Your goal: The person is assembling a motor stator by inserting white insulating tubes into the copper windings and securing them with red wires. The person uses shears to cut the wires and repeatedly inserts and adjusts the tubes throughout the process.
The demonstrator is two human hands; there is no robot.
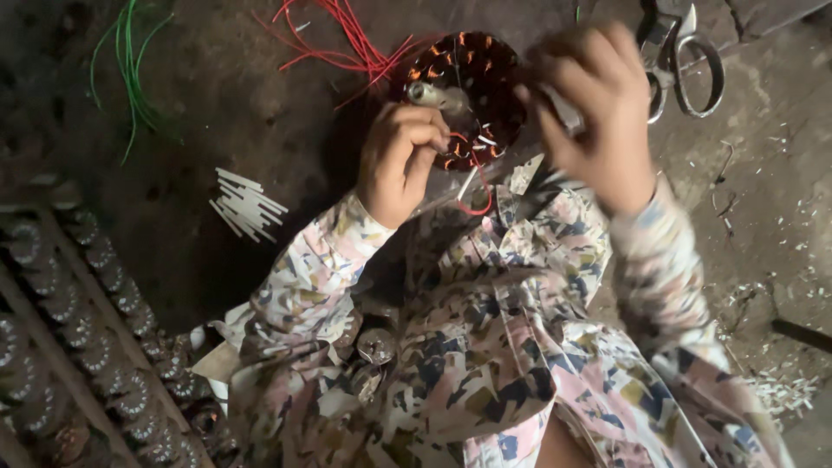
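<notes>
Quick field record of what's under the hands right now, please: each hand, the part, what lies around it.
left hand: gripping the near rim of the wound stator
right hand: on the stator's right side, pinching a small pale piece, blurred
stator: round, copper windings, red leads
red wires: behind the stator
white sleeve pieces: on the floor, left
scissors: top right
green wires: top left

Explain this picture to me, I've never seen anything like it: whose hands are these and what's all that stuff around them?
This is one picture from a camera worn on a person's head, looking down at their own two bare hands; there is no machine. The left hand and the right hand both have a grip on a round wound coil part with copper-coloured windings. The right hand is blurred, pinching something small and pale. On the dark floor lie red wires, green wires, a bundle of small white strips and scissors. At lower left, rows of similar round parts sit in a rack.
</notes>
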